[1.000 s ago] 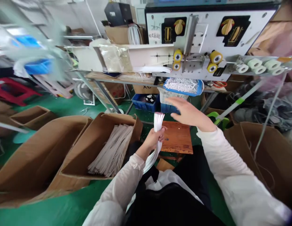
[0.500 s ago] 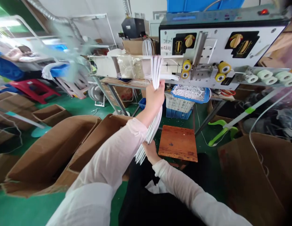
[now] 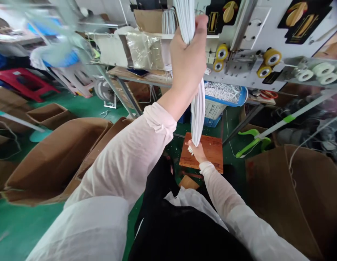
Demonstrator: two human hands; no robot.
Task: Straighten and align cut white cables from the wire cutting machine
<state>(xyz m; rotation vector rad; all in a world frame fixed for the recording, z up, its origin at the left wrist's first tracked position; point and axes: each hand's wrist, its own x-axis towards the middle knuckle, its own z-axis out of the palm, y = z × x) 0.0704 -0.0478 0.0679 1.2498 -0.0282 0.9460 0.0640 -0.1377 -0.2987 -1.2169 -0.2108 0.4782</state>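
Note:
My left hand (image 3: pixel 188 54) is raised high and closed around a bundle of white cords (image 3: pixel 197 112), which hangs straight down from it. My right hand (image 3: pixel 197 150) sits low at the bundle's bottom end, fingers closed on the cord tips, just above a small wooden stool (image 3: pixel 211 159). Behind the raised hand stands a white machine (image 3: pixel 255 32) with yellow rollers (image 3: pixel 270 57).
Open cardboard boxes (image 3: pixel 54 159) lie at my left on the green floor, and another large box (image 3: pixel 293 195) stands at my right. A blue tray of white pieces (image 3: pixel 225 96) sits under the machine. A red stool (image 3: pixel 21 81) is far left.
My left hand has lifted the cord bundle much higher. My right hand dropped from reaching forward and took hold of the bundle's lower end, which now hangs straight over the stool.

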